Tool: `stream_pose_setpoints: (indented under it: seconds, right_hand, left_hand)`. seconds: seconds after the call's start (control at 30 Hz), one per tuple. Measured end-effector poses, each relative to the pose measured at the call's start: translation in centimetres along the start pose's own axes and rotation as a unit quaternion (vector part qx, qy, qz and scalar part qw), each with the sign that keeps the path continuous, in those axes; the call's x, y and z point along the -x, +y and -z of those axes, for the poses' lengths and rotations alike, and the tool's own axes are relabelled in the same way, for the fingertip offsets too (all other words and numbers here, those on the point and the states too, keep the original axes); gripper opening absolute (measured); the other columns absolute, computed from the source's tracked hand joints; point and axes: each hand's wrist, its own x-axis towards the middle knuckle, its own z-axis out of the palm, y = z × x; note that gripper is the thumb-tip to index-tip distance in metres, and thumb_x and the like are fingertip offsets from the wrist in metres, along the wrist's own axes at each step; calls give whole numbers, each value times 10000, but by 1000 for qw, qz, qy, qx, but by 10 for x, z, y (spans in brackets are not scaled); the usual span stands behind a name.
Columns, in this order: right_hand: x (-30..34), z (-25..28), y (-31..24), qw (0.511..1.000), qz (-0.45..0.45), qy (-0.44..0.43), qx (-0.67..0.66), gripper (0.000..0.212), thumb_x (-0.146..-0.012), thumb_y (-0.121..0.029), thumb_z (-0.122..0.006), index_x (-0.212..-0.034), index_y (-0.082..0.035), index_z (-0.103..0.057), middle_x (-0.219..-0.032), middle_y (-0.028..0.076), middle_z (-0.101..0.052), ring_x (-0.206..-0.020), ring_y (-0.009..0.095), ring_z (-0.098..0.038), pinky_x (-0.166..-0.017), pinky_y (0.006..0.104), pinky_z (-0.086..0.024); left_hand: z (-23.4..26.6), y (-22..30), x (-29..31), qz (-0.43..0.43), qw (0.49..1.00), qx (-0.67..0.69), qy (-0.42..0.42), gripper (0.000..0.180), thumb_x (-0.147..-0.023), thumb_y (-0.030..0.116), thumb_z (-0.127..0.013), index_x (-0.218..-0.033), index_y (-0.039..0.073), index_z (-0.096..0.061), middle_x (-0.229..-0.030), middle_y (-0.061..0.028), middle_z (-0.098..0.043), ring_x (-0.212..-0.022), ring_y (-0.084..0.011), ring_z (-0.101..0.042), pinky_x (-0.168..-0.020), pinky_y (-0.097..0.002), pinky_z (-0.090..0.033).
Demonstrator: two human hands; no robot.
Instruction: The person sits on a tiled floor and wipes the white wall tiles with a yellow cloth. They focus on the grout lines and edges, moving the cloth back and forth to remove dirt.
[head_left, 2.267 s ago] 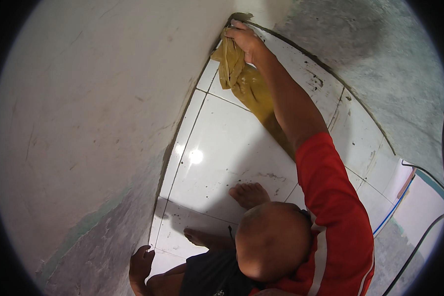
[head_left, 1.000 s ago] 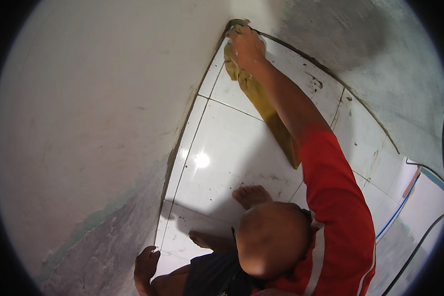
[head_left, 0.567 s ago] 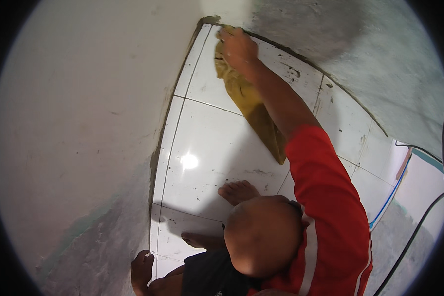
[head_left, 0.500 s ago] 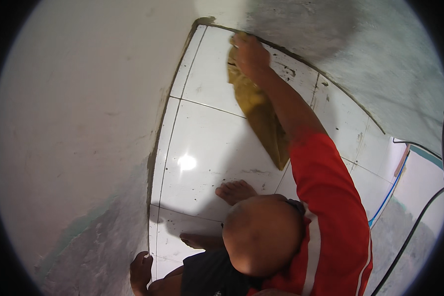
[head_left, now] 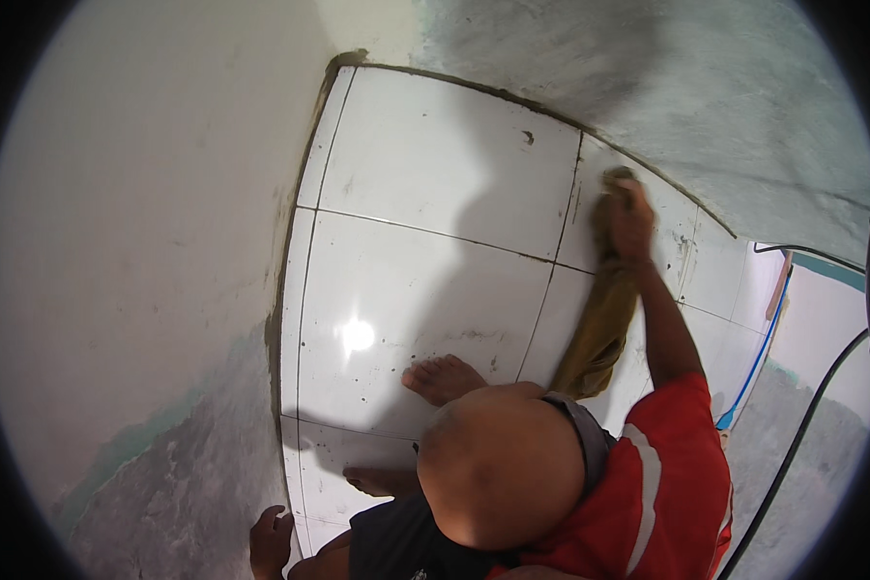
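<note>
My right hand (head_left: 632,224) is closed on an olive-brown cloth (head_left: 599,333), pressing its bunched far end onto the white floor tiles (head_left: 435,155) near the far wall. The rest of the cloth trails back toward my bent knee, lying in loose folds. Motion blurs the fingers a little. At the lower left, my left hand (head_left: 272,539) is beside the foot of the left wall, fingers slightly bent and apart, with nothing seen in it. Part of that hand is cut off by the picture's edge.
A pale wall with a grey patch (head_left: 155,483) rises on the left, and a grey plastered wall (head_left: 744,116) stands at the far side. Dark specks dot the tiles around my foot (head_left: 443,378). A blue cord (head_left: 756,362) and a black cable (head_left: 793,464) run at the right.
My right hand has swept the cloth rightward and nearer along the far wall. Dark smears on the far tile have mostly gone; a small dark mark shows there. My left hand stays low at the left.
</note>
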Motion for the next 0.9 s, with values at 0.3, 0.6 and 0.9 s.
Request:
stream_pose_setpoints:
  seconds: [0.3, 0.6, 0.9]
  right_hand:
    - [-161, -236, -165, 984, 173, -33, -7, 326, -857, -55, -644, -1173, -129, -672, -918, 114, -627, -850, 309, -649, -699, 408, -545]
    - [-171, -225, -172, 925, -21, -319, 205, 396, -1044, -300, -449, -1428, -228, -516, -1184, 170, -582, -1066, 342, -653, -832, 467, -574]
    - [-110, -120, -63, 929, -72, -277, 236, 492, -994, -218, -435, -1469, -344, -462, -1168, 181, -629, -1005, 372, -692, -869, 510, -568]
  left_hand:
    - [7, 45, 17, 1, 999, -17, 38, 344, -900, 241, -680, -1166, 24, -681, -772, -152, -695, -704, -257, -661, -691, -393, -515]
    - [2, 28, 12, 30, 999, 12, 36, 332, -900, 239, -680, -1156, 28, -687, -775, -163, -694, -698, -263, -649, -689, -397, -514]
    - [4, 24, -2, 12, 1000, 3, 17, 348, -893, 249, -684, -1152, 16, -684, -739, -154, -671, -661, -255, -616, -661, -405, -497]
